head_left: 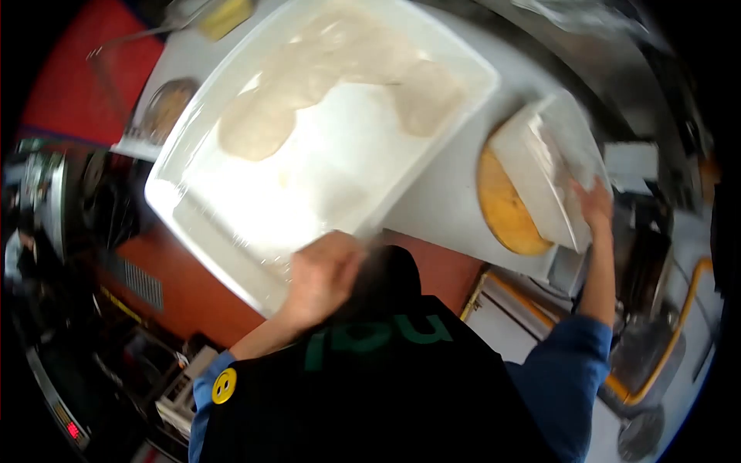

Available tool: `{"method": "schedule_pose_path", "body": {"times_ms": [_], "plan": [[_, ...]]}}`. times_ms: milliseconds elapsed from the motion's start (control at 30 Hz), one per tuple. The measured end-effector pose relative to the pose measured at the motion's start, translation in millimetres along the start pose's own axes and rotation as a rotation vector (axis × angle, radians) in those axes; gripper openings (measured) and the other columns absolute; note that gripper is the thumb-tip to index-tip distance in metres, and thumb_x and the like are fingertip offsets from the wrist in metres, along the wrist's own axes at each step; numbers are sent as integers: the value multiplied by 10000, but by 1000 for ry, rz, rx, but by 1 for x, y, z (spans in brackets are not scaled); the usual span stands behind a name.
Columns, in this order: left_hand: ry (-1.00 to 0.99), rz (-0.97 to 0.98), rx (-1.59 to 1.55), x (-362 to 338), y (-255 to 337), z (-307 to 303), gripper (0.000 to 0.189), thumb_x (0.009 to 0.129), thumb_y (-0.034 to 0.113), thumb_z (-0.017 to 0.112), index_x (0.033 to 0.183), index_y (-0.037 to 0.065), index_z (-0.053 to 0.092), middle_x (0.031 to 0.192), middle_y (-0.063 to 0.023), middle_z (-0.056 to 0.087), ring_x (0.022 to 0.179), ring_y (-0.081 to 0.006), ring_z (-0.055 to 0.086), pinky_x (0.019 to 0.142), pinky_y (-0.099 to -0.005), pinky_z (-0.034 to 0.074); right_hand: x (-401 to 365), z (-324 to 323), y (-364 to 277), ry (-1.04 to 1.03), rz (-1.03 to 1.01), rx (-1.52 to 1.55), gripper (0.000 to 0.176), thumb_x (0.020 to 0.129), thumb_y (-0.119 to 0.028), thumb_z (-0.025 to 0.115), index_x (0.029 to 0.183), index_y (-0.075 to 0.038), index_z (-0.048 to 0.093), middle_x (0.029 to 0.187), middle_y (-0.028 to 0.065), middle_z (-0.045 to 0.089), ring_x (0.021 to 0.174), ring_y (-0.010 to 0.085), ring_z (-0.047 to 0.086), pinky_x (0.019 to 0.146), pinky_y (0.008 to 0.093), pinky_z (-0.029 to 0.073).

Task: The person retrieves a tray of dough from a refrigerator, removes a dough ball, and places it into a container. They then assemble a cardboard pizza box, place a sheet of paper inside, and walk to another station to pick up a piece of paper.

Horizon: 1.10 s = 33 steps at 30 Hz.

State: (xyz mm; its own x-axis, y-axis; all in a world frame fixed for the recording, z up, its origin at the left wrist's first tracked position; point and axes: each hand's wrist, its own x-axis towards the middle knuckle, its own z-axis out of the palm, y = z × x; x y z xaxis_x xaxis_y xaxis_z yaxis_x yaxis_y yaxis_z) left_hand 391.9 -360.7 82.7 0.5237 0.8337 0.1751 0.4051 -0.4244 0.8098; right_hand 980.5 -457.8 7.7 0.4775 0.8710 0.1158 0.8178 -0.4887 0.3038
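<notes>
A large white plastic tub [472,77] fills the middle of the view, with pale, wet-looking dough [340,46] spread over its far part and down both sides. At its near rim is my left hand [328,270], fingers curled in; whether it grips the rim, clear film or something else is hidden. On the right, a white bin [532,181] holds white powder that looks like flour [546,147]. My right hand [594,204] reaches over this bin's near side, its slightly blurred fingers stretched apart, with nothing visible in them.
A round yellow-brown board [505,208] lies beside the bin on the pale counter [444,189]. At upper left sit a clear round container [168,108] and a yellow block [226,17]. Lower right shows a yellow-orange rail [656,378]. The floor is reddish [193,282].
</notes>
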Motion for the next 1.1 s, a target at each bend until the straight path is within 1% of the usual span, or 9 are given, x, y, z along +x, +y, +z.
{"method": "schedule_pose_path", "body": {"times_ms": [67, 233, 300, 333, 367, 467, 767, 1000, 1100], "plan": [[-45, 67, 227, -10, -11, 25, 86, 751, 27, 602, 819, 28, 551, 747, -110, 545, 660, -293, 566, 547, -387, 470, 0, -124, -67, -368, 276, 537, 585, 842, -388, 638, 1220, 38, 503, 1067, 116, 634, 787, 134, 626, 574, 270, 508], [-137, 185, 193, -27, -20, 21, 98, 727, 66, 538, 808, 41, 489, 760, -107, 498, 710, -269, 550, 567, -358, 467, -39, -180, -210, -57, -215, 964, 320, 922, -245, 558, 1140, -10, 561, 925, 56, 662, 728, 109, 612, 536, 233, 460], [-138, 360, 219, -54, -18, 11, 88, 734, 83, 538, 792, 50, 480, 721, -85, 453, 700, -228, 535, 597, -324, 461, -54, -132, -243, -684, -71, 1439, 277, 938, -285, 537, 1070, -44, 572, 889, 57, 664, 712, 117, 620, 522, 236, 460], [-195, 295, 234, -84, -24, 14, 99, 719, 68, 547, 795, 53, 485, 726, -73, 444, 681, -198, 524, 577, -321, 464, -58, -82, -251, -448, -437, 1136, 294, 948, -353, 511, 1027, -75, 568, 878, 71, 659, 717, 144, 636, 535, 249, 480], [-43, 189, 333, -104, -17, 7, 97, 737, 58, 595, 805, 61, 526, 720, -68, 497, 639, -180, 540, 536, -317, 466, -61, -127, -279, -819, 78, 1550, 377, 935, -428, 503, 1047, -73, 565, 884, 75, 652, 707, 179, 644, 543, 279, 502], [634, -605, 235, -146, -10, -46, 206, 789, 183, 700, 891, 28, 612, 690, -105, 594, 578, -194, 588, 521, -285, 470, -30, -102, -304, -1004, 238, 1841, 555, 857, -558, 558, 1180, -108, 542, 1117, 63, 585, 1019, 231, 559, 753, 444, 491], [592, -763, -890, -118, -136, -38, 878, 730, 411, 719, 1411, 89, 268, 1187, -147, 553, 1084, -264, 537, 828, -425, 484, 7, -51, -338, -998, 521, 2020, 242, 818, -199, 593, 1027, -78, 574, 960, 80, 642, 827, 258, 637, 662, 411, 570], [416, -724, -1322, -137, -106, -21, 1030, 727, 199, 703, 1453, 90, -19, 1415, -153, 309, 1249, -280, 377, 1033, -387, 319, -129, -139, -365, -743, 418, 1808, 1038, 711, -788, 506, 1390, -27, 315, 1386, 175, 380, 1230, 334, 400, 1018, 504, 331], [415, -694, -1279, -172, -106, 16, 1139, 682, 214, 766, 1447, 98, -70, 1427, -169, 292, 1261, -289, 372, 1007, -397, 342, -258, -161, -394, -656, 441, 2052, 835, 853, -678, 421, 1401, -56, 326, 1425, 92, 391, 1294, 262, 382, 1053, 417, 323]]}}
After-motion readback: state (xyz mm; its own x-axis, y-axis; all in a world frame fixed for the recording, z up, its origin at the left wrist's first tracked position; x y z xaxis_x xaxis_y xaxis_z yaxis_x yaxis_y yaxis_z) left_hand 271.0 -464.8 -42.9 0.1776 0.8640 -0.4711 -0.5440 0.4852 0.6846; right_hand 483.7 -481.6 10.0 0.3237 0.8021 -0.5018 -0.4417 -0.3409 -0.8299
